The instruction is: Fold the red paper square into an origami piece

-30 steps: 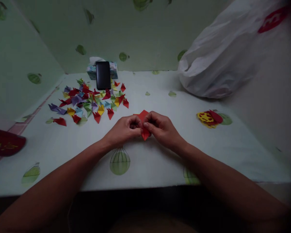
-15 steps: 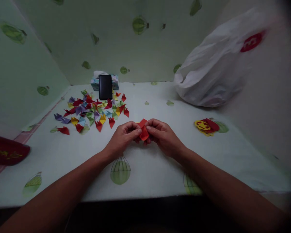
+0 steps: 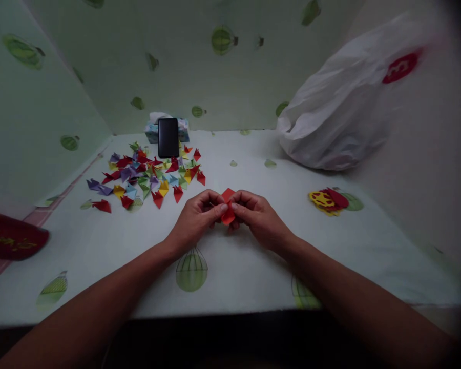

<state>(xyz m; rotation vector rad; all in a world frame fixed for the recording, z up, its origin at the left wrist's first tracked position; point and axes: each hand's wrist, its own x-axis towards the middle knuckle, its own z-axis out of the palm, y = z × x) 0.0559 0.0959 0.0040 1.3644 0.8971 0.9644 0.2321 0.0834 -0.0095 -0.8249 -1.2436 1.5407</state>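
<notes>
A small piece of red origami paper [image 3: 228, 216], partly folded, is held up between my two hands near the middle of the table. My left hand [image 3: 200, 215] pinches its left side between thumb and fingers. On the other side my right hand [image 3: 255, 215] pinches it too, the two thumbs close together on the near face. Fingers cover much of the paper, so its folds are partly hidden. Beyond my left hand lies a spread of folded paper cranes [image 3: 142, 178] in red, yellow, green, blue and purple.
A dark phone [image 3: 168, 137] leans on a tissue box [image 3: 183, 130] at the back. To the right are a white plastic bag [image 3: 330, 113] and red and yellow cut-out pieces [image 3: 328, 200]. A dark red object with yellow lettering [image 3: 15, 237] lies at the left edge.
My thumbs have drawn closer together over the red paper, covering more of its middle. The whole view has shifted very slightly; the other things lie as before.
</notes>
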